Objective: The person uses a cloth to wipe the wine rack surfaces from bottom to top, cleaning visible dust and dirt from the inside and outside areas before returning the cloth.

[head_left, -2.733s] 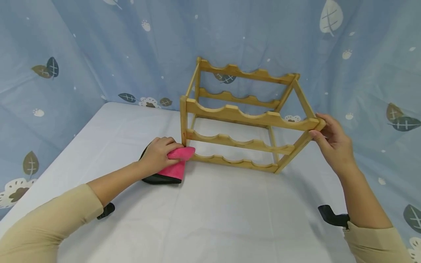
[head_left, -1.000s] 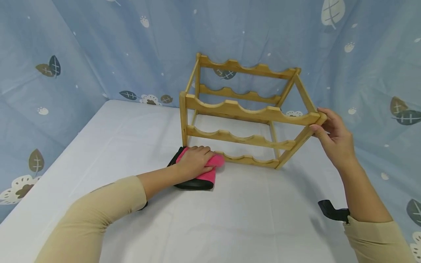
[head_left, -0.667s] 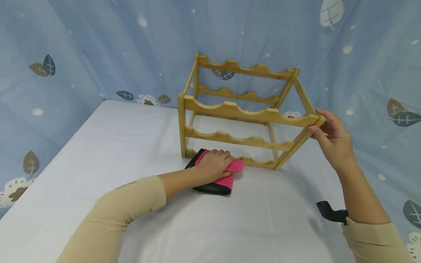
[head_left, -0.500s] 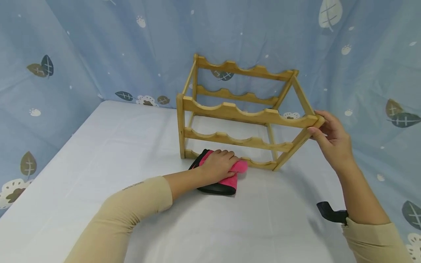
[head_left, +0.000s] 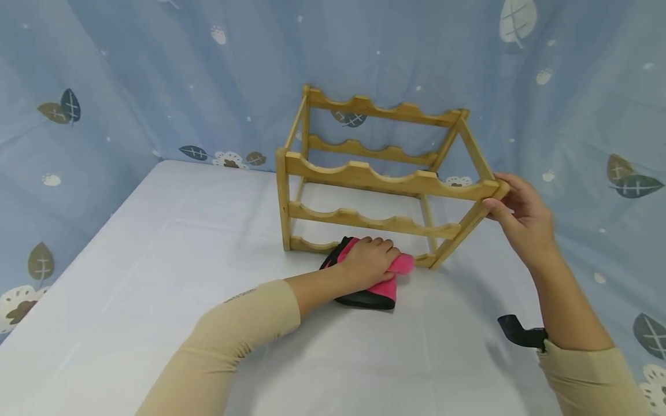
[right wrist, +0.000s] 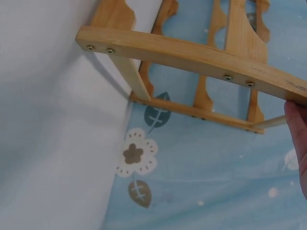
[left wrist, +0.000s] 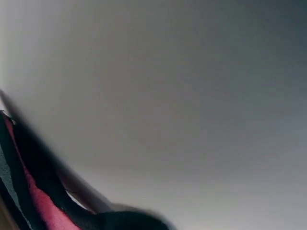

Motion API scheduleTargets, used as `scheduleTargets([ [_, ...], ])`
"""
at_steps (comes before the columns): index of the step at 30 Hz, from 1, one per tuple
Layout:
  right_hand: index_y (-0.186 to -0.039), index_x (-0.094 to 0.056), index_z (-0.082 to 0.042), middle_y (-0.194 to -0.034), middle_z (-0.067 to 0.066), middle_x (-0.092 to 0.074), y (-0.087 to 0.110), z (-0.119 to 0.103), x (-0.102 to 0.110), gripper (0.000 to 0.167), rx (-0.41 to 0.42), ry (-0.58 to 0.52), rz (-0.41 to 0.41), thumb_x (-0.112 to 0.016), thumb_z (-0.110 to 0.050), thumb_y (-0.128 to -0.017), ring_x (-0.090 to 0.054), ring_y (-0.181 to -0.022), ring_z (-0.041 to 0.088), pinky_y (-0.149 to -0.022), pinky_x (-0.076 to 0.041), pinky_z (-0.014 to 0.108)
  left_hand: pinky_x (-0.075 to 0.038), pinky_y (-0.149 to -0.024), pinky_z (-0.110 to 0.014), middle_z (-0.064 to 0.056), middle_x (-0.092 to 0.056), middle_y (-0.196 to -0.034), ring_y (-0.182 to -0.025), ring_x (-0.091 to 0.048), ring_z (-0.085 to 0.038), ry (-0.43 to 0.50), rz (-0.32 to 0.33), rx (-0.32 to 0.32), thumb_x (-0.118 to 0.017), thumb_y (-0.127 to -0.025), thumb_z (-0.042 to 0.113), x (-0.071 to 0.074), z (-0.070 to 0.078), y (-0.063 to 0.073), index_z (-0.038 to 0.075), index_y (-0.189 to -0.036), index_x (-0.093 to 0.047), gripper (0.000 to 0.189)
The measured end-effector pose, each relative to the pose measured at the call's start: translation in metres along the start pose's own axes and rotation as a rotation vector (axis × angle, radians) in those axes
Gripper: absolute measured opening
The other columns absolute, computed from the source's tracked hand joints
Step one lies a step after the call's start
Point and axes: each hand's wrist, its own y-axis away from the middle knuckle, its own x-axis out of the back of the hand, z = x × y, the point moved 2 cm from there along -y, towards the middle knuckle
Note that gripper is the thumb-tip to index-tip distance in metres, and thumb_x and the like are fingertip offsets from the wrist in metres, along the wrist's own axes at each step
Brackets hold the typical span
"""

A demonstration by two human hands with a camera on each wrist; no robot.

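Note:
A light wooden wine rack (head_left: 385, 182) with scalloped rails stands on the white table. My left hand (head_left: 368, 264) grips a pink cloth with black edging (head_left: 384, 289) against the front of the rack's lowest rail, covering part of that rail. In the left wrist view only the black and pink edge of the cloth (left wrist: 50, 211) shows, and the hand is out of sight. My right hand (head_left: 528, 228) holds the rack's upper right front corner between thumb and fingers. The right wrist view has the thumb of the right hand (right wrist: 297, 143) on a screwed side post.
A white cloth covers the table (head_left: 156, 242). Behind and at both sides hangs a blue curtain (head_left: 234, 69) with leaf and flower prints, close behind the rack. A black bracket (head_left: 520, 334) sticks out from the right wrist.
My left hand has slid the pink cloth rightward along the lowest rail, from the rack's left front post toward its right end. The right hand keeps its hold on the corner.

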Motion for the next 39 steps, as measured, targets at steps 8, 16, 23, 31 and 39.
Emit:
scheduleTargets([
  [8, -0.13, -0.047, 0.008, -0.105, -0.016, -0.059, 0.0, -0.001, 0.0, 0.044, -0.008, 0.004, -0.001, -0.057, 0.01, -0.087, -0.062, -0.091, -0.001, -0.072, -0.05, 0.011, -0.049, -0.083, -0.027, 0.004, -0.061, -0.118, -0.106, -0.058, -0.01, -0.069, 0.046, -0.031, -0.054, -0.091, 0.052, -0.003, 0.027, -0.035, 0.019, -0.125, -0.057, 0.048],
  [16, -0.131, -0.046, 0.008, -0.103, -0.014, -0.059, 0.0, 0.001, -0.001, 0.047, -0.012, 0.007, 0.003, -0.055, 0.016, -0.085, -0.062, -0.09, -0.001, -0.072, -0.049, 0.01, -0.049, -0.081, -0.026, 0.005, -0.06, -0.116, -0.104, -0.058, -0.009, -0.118, 0.048, -0.047, -0.05, -0.093, 0.052, -0.003, 0.034, -0.043, 0.02, -0.125, -0.057, 0.046],
  [23, -0.13, -0.047, 0.008, -0.102, -0.013, -0.06, 0.0, 0.003, 0.0, 0.048, -0.034, -0.008, 0.014, -0.055, 0.017, -0.084, -0.062, -0.088, -0.001, -0.071, -0.049, 0.01, -0.048, -0.081, -0.025, 0.007, -0.061, -0.114, -0.099, -0.06, -0.008, -0.251, 0.164, -0.201, -0.045, -0.099, 0.035, 0.0, 0.045, -0.037, 0.022, -0.121, -0.058, 0.029],
  [31, -0.13, -0.047, 0.009, -0.101, -0.01, -0.061, -0.001, 0.001, 0.0, 0.044, -0.035, -0.088, 0.012, -0.058, 0.008, -0.087, -0.063, -0.085, 0.001, -0.071, -0.051, 0.012, -0.047, -0.08, -0.025, 0.007, -0.061, -0.107, -0.097, -0.06, -0.007, -0.336, 0.211, -0.224, -0.041, -0.102, 0.023, 0.002, 0.057, -0.045, 0.024, -0.117, -0.06, 0.025],
  [39, -0.131, -0.044, 0.012, -0.104, -0.005, -0.061, -0.001, 0.001, 0.002, 0.041, -0.02, -0.181, -0.029, -0.051, 0.009, -0.091, -0.064, -0.09, 0.003, -0.073, -0.051, 0.014, -0.045, -0.072, -0.023, 0.008, -0.062, -0.1, -0.082, -0.058, -0.006, -0.464, 0.438, -0.197, -0.032, -0.103, 0.015, 0.013, 0.061, -0.054, 0.025, -0.106, -0.06, 0.03],
])
